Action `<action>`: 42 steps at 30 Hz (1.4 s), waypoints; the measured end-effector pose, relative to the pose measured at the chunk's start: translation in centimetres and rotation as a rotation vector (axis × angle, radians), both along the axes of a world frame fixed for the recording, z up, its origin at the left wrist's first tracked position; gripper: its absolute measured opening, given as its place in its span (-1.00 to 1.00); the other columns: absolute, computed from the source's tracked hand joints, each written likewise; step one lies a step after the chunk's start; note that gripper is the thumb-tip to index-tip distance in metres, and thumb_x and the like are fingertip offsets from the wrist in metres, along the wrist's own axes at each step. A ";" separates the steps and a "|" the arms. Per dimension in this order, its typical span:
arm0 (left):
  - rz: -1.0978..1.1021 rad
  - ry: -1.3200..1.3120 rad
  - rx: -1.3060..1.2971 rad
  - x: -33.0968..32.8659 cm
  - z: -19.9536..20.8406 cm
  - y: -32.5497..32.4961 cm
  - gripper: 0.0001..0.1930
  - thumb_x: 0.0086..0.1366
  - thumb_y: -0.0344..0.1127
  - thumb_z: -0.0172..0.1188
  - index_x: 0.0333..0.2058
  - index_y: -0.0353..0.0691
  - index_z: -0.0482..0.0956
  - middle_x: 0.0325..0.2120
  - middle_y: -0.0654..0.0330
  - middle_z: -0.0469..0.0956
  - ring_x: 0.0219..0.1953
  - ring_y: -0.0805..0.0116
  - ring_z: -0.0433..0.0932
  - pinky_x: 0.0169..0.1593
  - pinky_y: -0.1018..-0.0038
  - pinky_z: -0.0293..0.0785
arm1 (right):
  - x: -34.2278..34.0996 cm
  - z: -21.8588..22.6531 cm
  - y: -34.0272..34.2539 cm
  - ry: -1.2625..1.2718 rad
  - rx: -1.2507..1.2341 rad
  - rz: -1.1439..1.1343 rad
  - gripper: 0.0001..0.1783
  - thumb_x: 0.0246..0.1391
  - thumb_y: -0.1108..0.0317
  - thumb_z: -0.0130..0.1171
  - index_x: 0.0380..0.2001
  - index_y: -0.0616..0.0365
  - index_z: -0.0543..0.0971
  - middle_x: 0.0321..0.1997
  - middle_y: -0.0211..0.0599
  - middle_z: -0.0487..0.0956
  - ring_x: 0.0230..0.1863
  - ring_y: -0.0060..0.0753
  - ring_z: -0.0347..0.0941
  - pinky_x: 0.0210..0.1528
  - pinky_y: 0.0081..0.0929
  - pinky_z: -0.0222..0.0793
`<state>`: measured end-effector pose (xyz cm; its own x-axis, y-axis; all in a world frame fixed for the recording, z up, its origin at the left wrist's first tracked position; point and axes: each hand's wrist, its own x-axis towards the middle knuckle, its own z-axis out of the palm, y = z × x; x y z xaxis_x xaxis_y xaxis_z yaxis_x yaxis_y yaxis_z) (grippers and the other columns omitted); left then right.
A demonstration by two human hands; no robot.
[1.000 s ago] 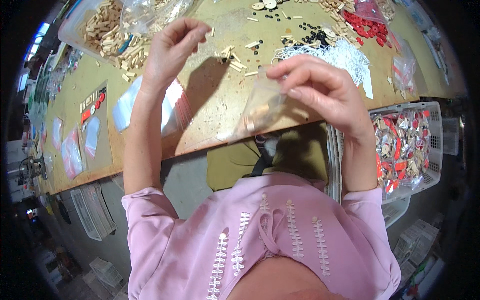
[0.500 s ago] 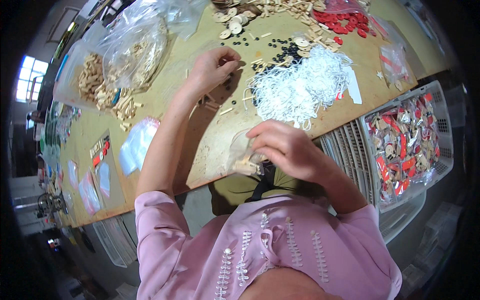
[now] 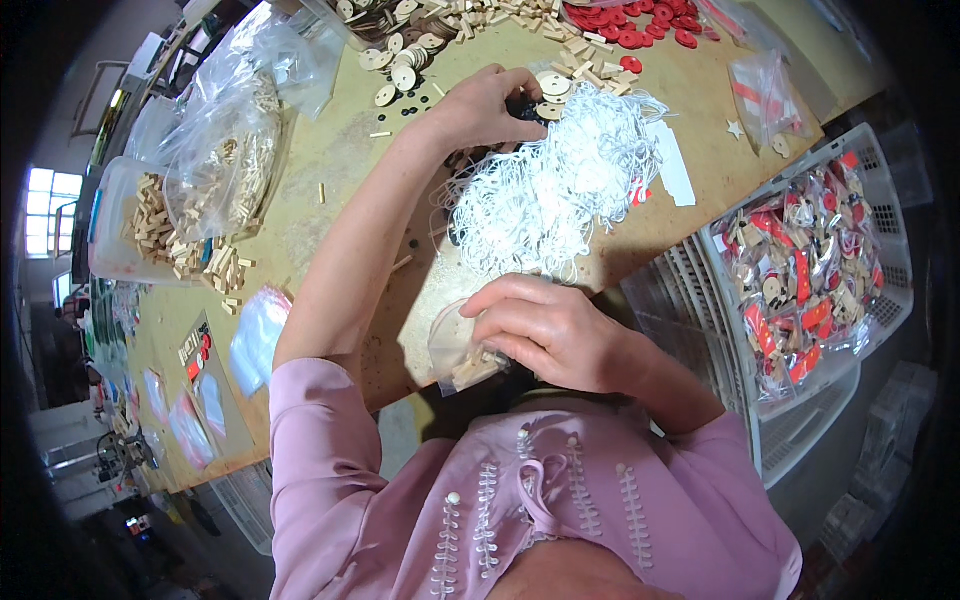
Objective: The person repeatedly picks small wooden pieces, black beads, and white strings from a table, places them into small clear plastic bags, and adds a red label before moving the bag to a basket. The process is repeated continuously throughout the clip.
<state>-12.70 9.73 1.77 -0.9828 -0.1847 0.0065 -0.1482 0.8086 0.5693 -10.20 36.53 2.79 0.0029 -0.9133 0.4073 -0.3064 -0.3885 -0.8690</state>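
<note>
My left hand (image 3: 487, 108) reaches over a pile of small black beads (image 3: 522, 104), thumb and forefinger apart with beads visible between them; its other fingers are partly hidden. Close to its fingertips lie round wooden discs (image 3: 553, 84) and a big heap of white elastic-looking cord (image 3: 540, 200). At the table's front edge, my right hand (image 3: 548, 332) is closed on a small clear plastic bag (image 3: 447, 335). Small wooden pieces (image 3: 478, 366) show inside the bag. The fingertips gripping it are partly covered by the hand.
Bags and a plastic tub of wooden pieces (image 3: 152, 222) stand at left. Red discs (image 3: 655, 22) lie at the back. Flat plastic bags (image 3: 258, 335) rest near the left front. A white crate (image 3: 880, 200) of filled bags stands at right, beyond the table edge.
My left hand has moved right and farther away, to the black beads beside the cord. My right hand has shifted slightly left and nearer, still holding the bag. The whole view has shifted.
</note>
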 end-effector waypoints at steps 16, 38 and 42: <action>0.480 0.056 1.364 2.5 0.0 -1.0 -0.74 0.51 -0.33 0.10 -0.05 -0.47 0.54 -0.31 0.19 0.59 -0.39 0.52 0.55 -0.23 0.60 0.63 | 0.6 0.9 -0.1 0.049 0.076 -0.016 -0.90 0.14 0.56 0.26 -0.26 0.25 0.62 -0.04 -0.11 0.62 -0.03 -0.07 0.58 0.03 -0.30 0.49; 0.191 0.473 2.351 16.2 -0.5 4.6 -0.40 0.61 -0.15 -0.39 0.25 -0.70 0.17 0.24 -0.46 0.31 0.34 -0.28 0.32 0.40 0.03 0.37 | 2.1 1.2 -0.2 0.129 0.073 -0.064 -0.81 0.07 0.68 0.28 -0.24 0.24 0.62 -0.07 -0.13 0.66 -0.10 -0.21 0.62 -0.10 -0.40 0.52; 0.332 0.467 2.245 15.9 0.0 5.1 -0.50 0.54 -0.36 -0.27 0.29 -0.67 0.14 0.27 -0.42 0.28 0.36 -0.26 0.30 0.41 0.05 0.38 | 2.5 1.3 -0.2 0.115 0.108 -0.073 -0.82 0.07 0.68 0.28 -0.25 0.24 0.63 -0.08 -0.13 0.67 -0.09 -0.21 0.62 -0.08 -0.40 0.52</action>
<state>3.16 14.84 1.81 -0.9206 -0.3168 -0.2282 0.2636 -0.9355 0.2354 -7.72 36.28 4.13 -0.0243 -0.9514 0.3071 -0.4301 -0.2674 -0.8623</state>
